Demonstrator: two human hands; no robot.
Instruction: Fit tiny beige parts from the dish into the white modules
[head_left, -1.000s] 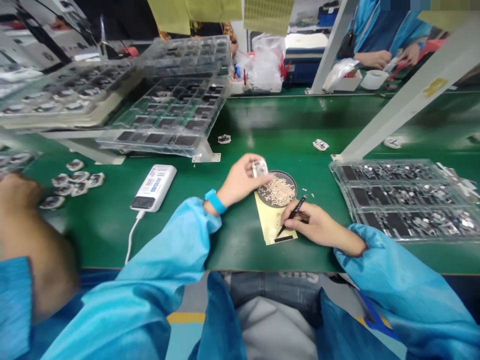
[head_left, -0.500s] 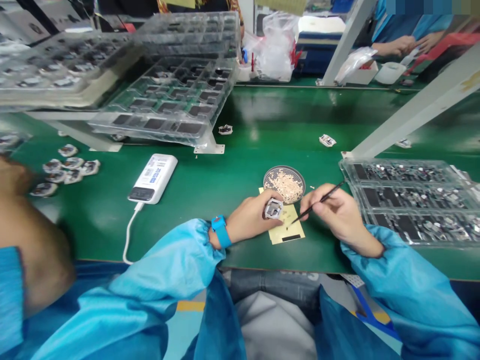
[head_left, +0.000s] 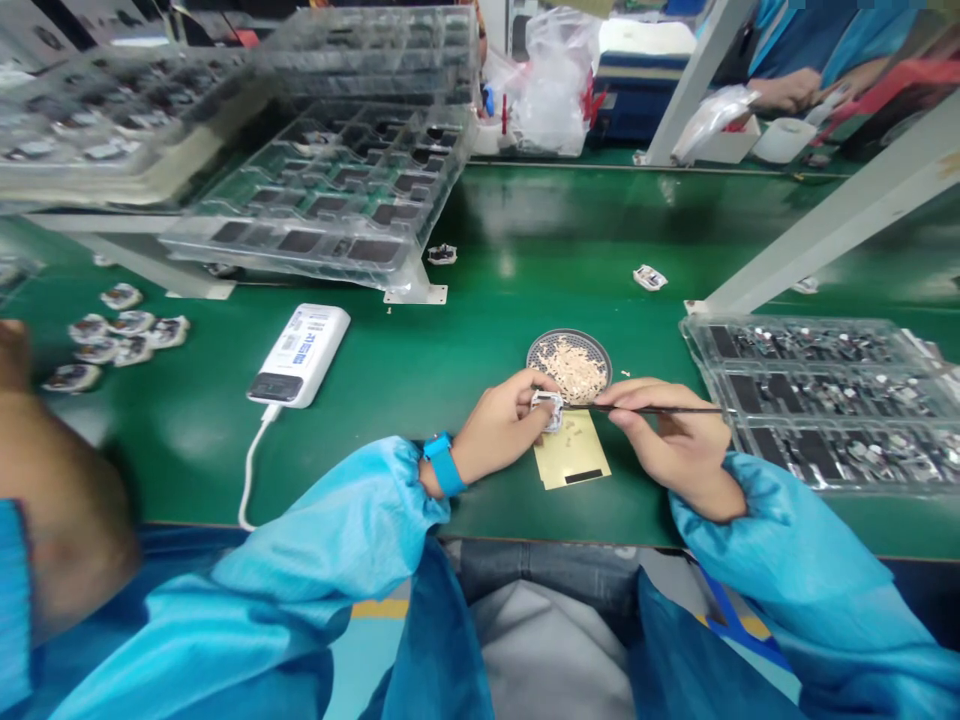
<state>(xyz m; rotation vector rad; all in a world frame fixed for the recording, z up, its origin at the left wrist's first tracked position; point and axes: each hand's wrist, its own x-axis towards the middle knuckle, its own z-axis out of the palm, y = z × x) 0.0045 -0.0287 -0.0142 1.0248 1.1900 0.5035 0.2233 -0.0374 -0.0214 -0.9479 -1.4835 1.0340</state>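
I've got the small white squarish part [head_left: 548,413] pinched in my left hand [head_left: 499,425], seemingly steadied for the slim black tool [head_left: 675,410] pinched in my right hand [head_left: 675,445]. Yellow paper sheet [head_left: 571,458] and round grey dish [head_left: 532,348] sit close; clear plastic tray [head_left: 688,332] crowds the right, bare green tabletop [head_left: 420,370] opens leftward.
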